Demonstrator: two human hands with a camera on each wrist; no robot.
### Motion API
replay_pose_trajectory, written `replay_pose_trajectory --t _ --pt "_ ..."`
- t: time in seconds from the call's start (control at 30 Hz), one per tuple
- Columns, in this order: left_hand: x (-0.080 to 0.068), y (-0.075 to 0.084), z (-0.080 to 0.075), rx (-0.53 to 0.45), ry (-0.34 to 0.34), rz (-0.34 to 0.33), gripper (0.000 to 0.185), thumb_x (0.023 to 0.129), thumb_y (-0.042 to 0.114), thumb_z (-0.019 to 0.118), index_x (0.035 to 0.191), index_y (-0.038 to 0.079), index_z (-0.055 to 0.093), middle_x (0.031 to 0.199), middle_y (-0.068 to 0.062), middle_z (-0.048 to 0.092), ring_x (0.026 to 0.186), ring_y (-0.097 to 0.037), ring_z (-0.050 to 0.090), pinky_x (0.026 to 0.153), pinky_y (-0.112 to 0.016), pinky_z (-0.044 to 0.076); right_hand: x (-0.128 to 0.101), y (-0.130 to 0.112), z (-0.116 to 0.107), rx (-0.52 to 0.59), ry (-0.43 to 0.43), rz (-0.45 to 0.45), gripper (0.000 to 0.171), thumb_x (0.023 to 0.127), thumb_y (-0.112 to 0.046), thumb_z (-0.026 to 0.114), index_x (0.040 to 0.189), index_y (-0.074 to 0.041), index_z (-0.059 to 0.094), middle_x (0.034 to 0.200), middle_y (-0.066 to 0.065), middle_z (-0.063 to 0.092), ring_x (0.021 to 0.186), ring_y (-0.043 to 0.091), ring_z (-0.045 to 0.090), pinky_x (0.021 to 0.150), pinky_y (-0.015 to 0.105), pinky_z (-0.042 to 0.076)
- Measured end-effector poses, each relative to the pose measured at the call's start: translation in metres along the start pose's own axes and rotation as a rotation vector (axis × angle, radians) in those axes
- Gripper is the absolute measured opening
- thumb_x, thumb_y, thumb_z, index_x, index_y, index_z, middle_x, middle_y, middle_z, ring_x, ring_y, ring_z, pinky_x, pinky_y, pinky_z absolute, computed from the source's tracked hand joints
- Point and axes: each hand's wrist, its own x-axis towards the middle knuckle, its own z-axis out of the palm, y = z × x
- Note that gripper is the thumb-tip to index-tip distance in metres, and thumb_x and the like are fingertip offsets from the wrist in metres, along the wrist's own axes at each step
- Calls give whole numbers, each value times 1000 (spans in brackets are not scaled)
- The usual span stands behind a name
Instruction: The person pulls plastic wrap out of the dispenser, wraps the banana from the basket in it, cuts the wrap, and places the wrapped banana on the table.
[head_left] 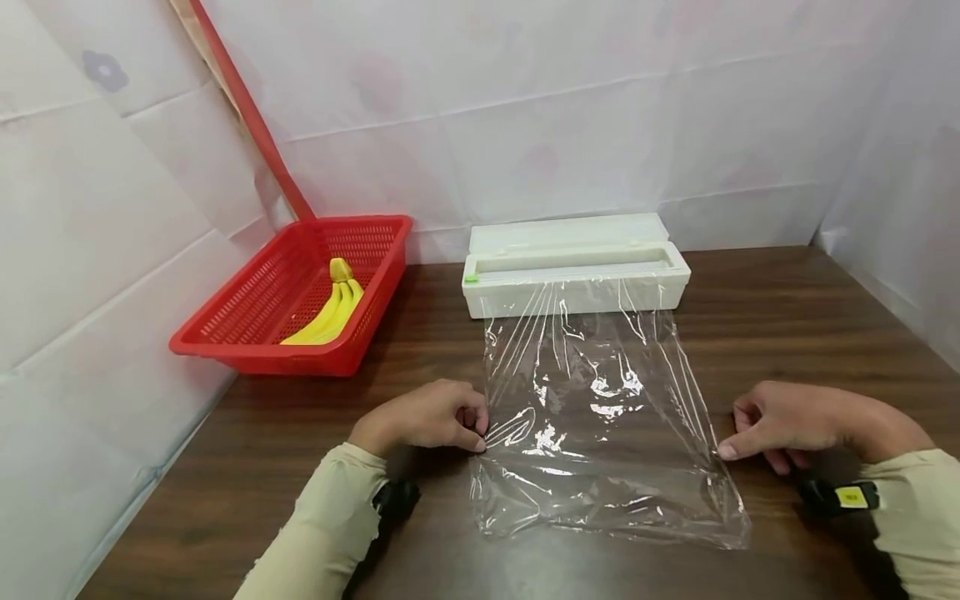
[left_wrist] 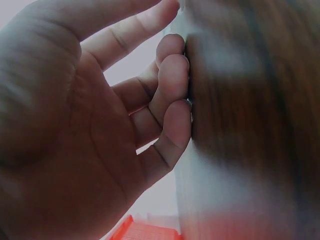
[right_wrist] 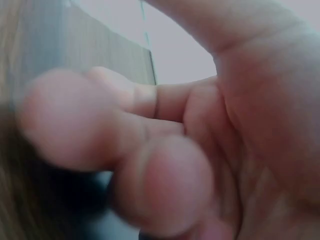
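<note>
A sheet of clear plastic wrap [head_left: 592, 417] stretches from a white dispenser box [head_left: 577, 298] toward the near side of the brown table. My left hand [head_left: 431, 417] pinches the sheet's left edge between thumb and forefinger. In the left wrist view, the other fingers of the left hand [left_wrist: 100, 120] bend with their tips against the tabletop. Across the sheet, my right hand [head_left: 810, 421] pinches its right edge, thumb tip at the film. Blurred, bent fingertips [right_wrist: 175, 185] of that hand fill much of the right wrist view, and the film is hidden there.
A red plastic basket [head_left: 195, 337] stands at the left with a yellow bunch of bananas [head_left: 333, 312] inside. The box's lid [head_left: 570, 233] is raised behind it. White patterned sheeting [head_left: 562, 125] borders the table at the back and sides.
</note>
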Motion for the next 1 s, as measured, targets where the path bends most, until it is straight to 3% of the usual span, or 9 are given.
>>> replay_pose_trajectory --t 0.23,0.57,0.83,1.0 --pt "-1 0 -1 -20 -18 -20 16 84 20 81 80 28 67 81 10 56 78 -9 54 71 -29 47 8 -4 1 -68 82 -21 40 98 -40 63 75 -9 53 53 0 57 39 9 46 40 31 44" --pt "-2 -4 -4 -49 -12 20 6 94 25 69 89 25 72 84 12 59 80 -9 55 74 -30 49 13 -13 6 -63 124 -8 44 92 -44 71 73 -10 52 49 -2 53 38 9 44 39 31 43" --pt "-2 -6 -3 -142 -11 -50 13 97 29 66 84 24 67 70 8 56 68 -12 54 64 -32 48 16 -11 8 -58 145 -10 43 91 -45 71 74 -10 54 51 -1 54 39 9 45 38 31 43" --pt "0 -7 -3 -142 11 -68 12 97 30 66 86 25 68 69 8 57 68 -12 54 64 -32 48 17 -11 8 -53 147 -12 42 93 -45 68 75 -10 54 51 0 55 38 9 44 38 32 43"
